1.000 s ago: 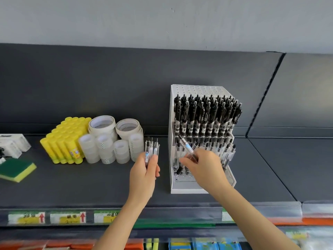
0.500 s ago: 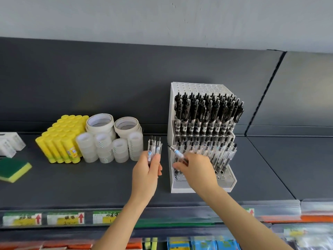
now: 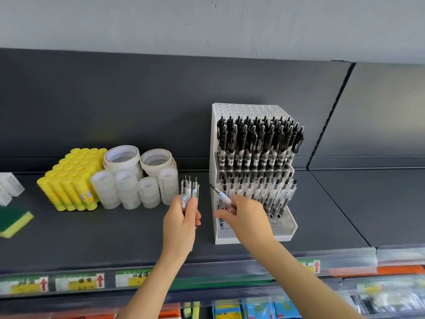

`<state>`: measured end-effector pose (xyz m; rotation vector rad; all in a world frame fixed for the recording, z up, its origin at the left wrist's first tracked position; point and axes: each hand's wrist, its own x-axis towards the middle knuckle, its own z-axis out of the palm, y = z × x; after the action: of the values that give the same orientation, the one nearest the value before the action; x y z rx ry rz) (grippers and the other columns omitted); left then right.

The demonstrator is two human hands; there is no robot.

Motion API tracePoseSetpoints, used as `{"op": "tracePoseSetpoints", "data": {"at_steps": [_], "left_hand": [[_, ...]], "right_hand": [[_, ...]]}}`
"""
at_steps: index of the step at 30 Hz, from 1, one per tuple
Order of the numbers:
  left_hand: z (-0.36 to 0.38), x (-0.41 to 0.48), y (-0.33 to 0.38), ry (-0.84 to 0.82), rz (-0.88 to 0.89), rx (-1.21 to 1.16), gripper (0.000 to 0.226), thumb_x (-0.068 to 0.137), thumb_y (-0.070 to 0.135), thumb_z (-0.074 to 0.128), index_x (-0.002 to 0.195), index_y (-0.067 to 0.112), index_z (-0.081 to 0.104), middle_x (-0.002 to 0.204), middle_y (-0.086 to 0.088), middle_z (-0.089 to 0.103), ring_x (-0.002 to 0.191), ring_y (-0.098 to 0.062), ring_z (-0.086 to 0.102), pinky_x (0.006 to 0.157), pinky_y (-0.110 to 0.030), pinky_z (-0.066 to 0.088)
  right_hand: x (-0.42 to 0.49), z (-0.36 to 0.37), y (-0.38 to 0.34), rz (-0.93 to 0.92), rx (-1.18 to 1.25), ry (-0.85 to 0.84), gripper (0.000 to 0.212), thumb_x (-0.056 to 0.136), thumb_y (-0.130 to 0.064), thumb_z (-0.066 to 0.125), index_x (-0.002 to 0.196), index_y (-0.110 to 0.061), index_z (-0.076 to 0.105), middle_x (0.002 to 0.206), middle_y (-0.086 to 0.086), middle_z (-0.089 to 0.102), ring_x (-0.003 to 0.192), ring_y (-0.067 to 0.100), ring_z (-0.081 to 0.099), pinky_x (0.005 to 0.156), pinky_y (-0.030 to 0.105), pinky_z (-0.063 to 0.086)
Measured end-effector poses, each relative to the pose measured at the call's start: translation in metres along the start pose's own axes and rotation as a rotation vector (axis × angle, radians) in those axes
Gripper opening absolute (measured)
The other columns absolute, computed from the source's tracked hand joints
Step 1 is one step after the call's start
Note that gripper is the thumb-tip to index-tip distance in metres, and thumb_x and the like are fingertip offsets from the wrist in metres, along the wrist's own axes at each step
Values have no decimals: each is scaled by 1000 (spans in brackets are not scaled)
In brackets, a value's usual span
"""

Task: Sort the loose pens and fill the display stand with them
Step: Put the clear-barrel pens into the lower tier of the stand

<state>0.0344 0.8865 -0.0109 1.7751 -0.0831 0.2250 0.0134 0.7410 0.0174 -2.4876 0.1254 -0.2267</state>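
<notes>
A bunch of pens (image 3: pixel 190 192) is held upright in the left grip (image 3: pixel 181 224), fingers curled round it, just beside the white display stand (image 3: pixel 214 143) on the shelf (image 3: pixel 92 226). One pen (image 3: pixel 222 197) is pinched slanted in the right grip (image 3: pixel 247 217), close in front of the stand's low rows.

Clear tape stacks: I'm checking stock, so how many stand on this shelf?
4 tape stacks in one row: the leftmost beside the glue sticks, two in the middle, the rightmost nearest the left hand. More may hide behind them.

Bare left hand (image 3: pixel 181 218), bare right hand (image 3: pixel 249 217), slim wrists (image 3: pixel 177 252), long bare forearms (image 3: pixel 305 279)
</notes>
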Motion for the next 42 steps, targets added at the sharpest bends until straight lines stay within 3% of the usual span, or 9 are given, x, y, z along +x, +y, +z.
{"op": "tracePoseSetpoints", "data": {"at_steps": [2,5,9,13,16,20,29,37,42], "left_hand": [[0,-1,1,-1,3,2,21,100,25,46,83,15,54,65,-1,60,57,-7,56,61,-27,48],[1,-2,2,-10,5,4,21,99,24,46,83,15,54,64,-1,60,57,-7,55,60,-27,48],[4,-3,3,-22,16,8,21,99,24,46,83,14,54,64,0,60,56,-6,55,58,-22,47],[5,-3,5,-19,31,12,21,99,23,46,81,14,54,63,1,59,56,-6,54,56,-21,46],[3,-3,4,-18,32,19,21,99,24,46,82,14,54,63,1,59,57,-7,55,58,-25,47],[2,-4,4,-8,30,25,23,99,24,46,80,13,53,62,1,59,56,-6,54,59,-24,47],[1,-3,2,-7,22,23,24,99,25,46,82,11,53,61,2,58,57,-8,54,64,-34,50],[3,-4,1,-17,26,37,24,99,25,46,81,11,52,62,0,59,56,-7,55,60,-27,48],[2,-5,1,-18,36,32,23,99,24,46,81,13,53,62,0,59,55,-7,54,57,-22,46]], "right_hand": [[-7,-2,6,19,145,64,37,84,-37,70,70,-12,47,56,-7,41,48,10,33,47,21,31],[-17,-14,11,87,372,153,31,91,-21,54,66,-10,40,54,-6,35,47,8,25,47,21,26],[-18,-28,12,125,536,177,27,93,-14,46,72,1,51,57,2,42,54,15,35,51,29,30],[-11,-29,14,74,368,209,44,97,-28,46,59,-9,34,52,-6,32,49,9,29,49,21,26],[-7,-25,15,87,310,150,39,96,-28,53,63,-8,48,58,4,52,49,15,46,46,19,33],[-4,-19,13,102,260,125,15,92,-21,61,87,-8,63,74,7,69,70,19,65,63,25,50],[0,-4,16,62,-42,46,26,90,-34,64,85,-9,59,70,-2,58,66,18,57,61,30,49],[5,-11,5,-40,-306,-59,32,93,-39,57,79,-11,51,76,3,58,68,22,54,58,29,41],[6,-11,6,-20,-249,-54,30,92,-38,61,86,-8,61,79,5,66,73,24,62,61,31,48]]}}
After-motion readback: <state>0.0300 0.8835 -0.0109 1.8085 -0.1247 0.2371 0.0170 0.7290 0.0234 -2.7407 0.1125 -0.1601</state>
